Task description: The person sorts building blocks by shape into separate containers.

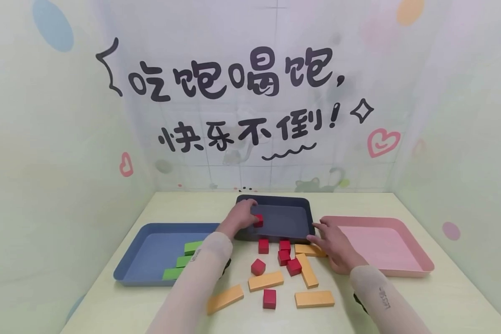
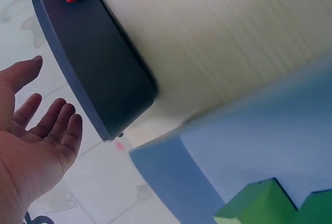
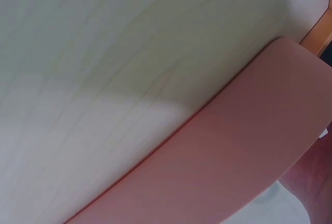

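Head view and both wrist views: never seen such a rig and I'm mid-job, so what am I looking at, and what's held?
There's no machine, just a person's bare left hand and right hand. The head picture comes from a head-worn camera looking forward and down; the others from one on each wrist. On the table stand a blue tray with green blocks inside, a dark tray and a pink tray; red cubes and orange blocks lie in front of the dark one. The left hand is over the dark tray, near a red cube; its wrist view shows it holding nothing. The right hand seems to touch that tray's right edge.
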`<state>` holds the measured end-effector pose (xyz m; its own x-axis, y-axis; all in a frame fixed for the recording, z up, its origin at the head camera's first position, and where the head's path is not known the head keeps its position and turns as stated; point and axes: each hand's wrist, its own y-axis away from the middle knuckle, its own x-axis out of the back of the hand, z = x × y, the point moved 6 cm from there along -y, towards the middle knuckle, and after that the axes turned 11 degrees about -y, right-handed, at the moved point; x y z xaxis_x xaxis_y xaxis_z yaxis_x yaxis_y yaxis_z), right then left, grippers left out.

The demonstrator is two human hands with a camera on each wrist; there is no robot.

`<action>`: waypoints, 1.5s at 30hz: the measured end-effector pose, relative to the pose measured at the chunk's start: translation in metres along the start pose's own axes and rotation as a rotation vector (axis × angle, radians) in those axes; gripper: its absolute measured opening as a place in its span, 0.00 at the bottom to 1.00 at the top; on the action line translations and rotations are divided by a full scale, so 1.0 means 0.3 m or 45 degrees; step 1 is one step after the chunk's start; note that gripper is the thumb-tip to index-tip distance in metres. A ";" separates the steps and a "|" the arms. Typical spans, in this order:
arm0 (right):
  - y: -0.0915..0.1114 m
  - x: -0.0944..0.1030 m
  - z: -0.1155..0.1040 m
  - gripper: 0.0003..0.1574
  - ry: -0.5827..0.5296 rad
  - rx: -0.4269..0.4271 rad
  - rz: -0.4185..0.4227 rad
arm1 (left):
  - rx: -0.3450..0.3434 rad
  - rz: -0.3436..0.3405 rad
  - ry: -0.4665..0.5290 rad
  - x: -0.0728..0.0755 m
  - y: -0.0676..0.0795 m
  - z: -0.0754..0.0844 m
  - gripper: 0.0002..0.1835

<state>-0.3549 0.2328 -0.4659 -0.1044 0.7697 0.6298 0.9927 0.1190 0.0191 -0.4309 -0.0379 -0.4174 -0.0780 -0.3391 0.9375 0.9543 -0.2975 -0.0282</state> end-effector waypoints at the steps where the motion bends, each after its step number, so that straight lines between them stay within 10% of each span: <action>1: 0.000 0.001 0.000 0.46 0.003 0.002 -0.004 | -0.007 0.010 0.016 0.007 0.005 0.002 0.27; 21: 0.003 0.004 0.000 0.45 0.012 -0.003 -0.015 | -0.032 0.010 0.305 0.037 0.192 0.016 0.26; 32: -0.007 0.003 -0.002 0.46 0.052 0.013 -0.024 | -0.061 -0.134 0.422 -0.038 0.338 0.024 0.23; 45: 0.000 0.000 -0.009 0.46 0.016 -0.017 -0.015 | -0.049 -0.260 0.426 -0.130 0.387 0.029 0.23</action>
<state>-0.3549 0.2312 -0.4638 -0.1151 0.7602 0.6394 0.9922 0.1193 0.0368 -0.3146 -0.0514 -0.4543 -0.3606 -0.5400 0.7605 0.8985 -0.4201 0.1278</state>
